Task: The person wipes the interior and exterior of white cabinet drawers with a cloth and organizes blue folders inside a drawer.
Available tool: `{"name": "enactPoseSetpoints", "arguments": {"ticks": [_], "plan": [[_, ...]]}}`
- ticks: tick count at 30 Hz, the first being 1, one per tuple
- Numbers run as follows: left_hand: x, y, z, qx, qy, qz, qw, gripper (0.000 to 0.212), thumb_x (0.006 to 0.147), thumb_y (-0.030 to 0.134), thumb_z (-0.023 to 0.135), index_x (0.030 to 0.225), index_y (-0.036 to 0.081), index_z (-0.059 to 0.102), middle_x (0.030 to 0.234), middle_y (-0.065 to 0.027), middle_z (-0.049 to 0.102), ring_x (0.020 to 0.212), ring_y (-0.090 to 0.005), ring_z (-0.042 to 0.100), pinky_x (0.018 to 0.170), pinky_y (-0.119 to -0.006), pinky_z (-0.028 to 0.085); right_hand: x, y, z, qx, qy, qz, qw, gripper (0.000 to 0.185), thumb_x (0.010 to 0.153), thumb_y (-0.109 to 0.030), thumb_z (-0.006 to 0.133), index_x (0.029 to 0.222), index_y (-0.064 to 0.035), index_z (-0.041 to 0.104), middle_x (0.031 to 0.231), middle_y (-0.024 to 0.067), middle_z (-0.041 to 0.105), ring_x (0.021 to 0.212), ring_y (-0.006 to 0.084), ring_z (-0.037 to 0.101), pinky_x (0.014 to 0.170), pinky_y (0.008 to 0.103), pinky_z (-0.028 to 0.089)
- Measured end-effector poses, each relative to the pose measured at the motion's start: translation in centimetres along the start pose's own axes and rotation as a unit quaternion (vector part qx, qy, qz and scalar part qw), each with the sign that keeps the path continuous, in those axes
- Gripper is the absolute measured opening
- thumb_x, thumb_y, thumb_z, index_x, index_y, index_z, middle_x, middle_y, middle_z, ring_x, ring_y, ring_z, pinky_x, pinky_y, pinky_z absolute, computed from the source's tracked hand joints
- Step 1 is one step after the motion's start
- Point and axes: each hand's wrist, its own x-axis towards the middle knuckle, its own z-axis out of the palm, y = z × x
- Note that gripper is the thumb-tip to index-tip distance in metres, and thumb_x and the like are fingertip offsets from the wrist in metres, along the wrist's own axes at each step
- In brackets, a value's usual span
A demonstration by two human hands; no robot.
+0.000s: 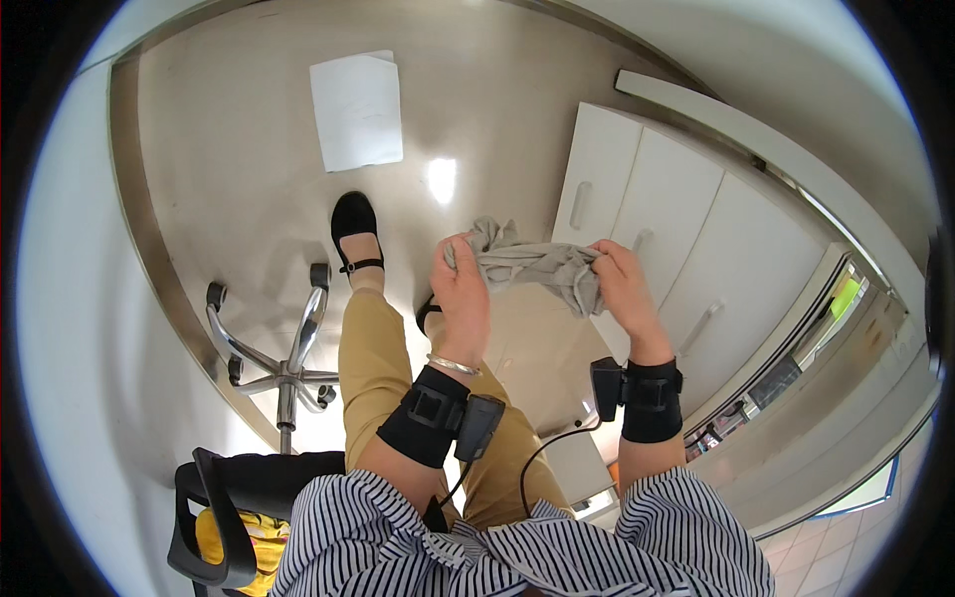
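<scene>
A crumpled grey cloth (533, 263) stretches between my two hands, held up above the floor. My left hand (461, 295) grips its left end, where a loose bunch of fabric sticks out past the thumb. The right end is pinched in my right hand (625, 287), and a fold of the cloth hangs down beside those fingers. Both wrists wear black straps, each carrying a small black device with a cable. A metal bangle (453, 365) circles my left wrist.
White drawers (660, 201) with pale handles stand at the right. White paper sheets (358, 112) lie on the floor ahead. A swivel chair's chrome base (287, 373) is at the left, its black armrest (224, 522) beside me. A wall runs along the left.
</scene>
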Motion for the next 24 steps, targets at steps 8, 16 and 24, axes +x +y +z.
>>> {"name": "enactPoseSetpoints", "arguments": {"ticks": [8,16,24], "plan": [[0.6,0.1,0.2,-0.081,0.015,-0.041,0.996,0.031,0.098,0.027,0.044,0.11,0.001,0.055,0.085,0.0029,0.051,0.074,-0.0052,0.044,0.068,-0.019,0.039,-2.4,-0.6,0.1,0.443,0.071,-0.127,0.885,0.028,0.079,0.0,0.044,0.105,0.0029,0.056,0.099,0.0065,0.061,0.09,0.0154,0.058,0.08,0.0278,0.046],[-0.5,1.6,0.8,-0.065,-0.056,-0.04,0.996,0.034,0.099,0.027,0.043,0.117,0.001,0.053,0.076,0.0063,0.046,0.063,-0.0018,0.035,0.056,-0.017,0.032,-2.9,-3.1,1.0,0.331,0.147,-0.173,0.916,0.029,0.072,0.004,0.049,0.099,0.0035,0.058,0.088,-0.0004,0.059,0.08,0.0086,0.052,0.073,0.0217,0.041],[-0.7,2.1,1.2,-0.08,-0.145,-0.039,0.985,0.037,0.099,0.026,0.041,0.123,0.0,0.05,0.102,-0.003,0.059,0.085,-0.0072,0.054,0.073,-0.02,0.044,-6.2,-6.5,0.6,0.508,0.067,-0.111,0.852,0.021,0.078,-0.001,0.056,0.099,0.0019,0.058,0.082,-0.0008,0.058,0.07,0.0073,0.052,0.065,0.0235,0.046]]}}
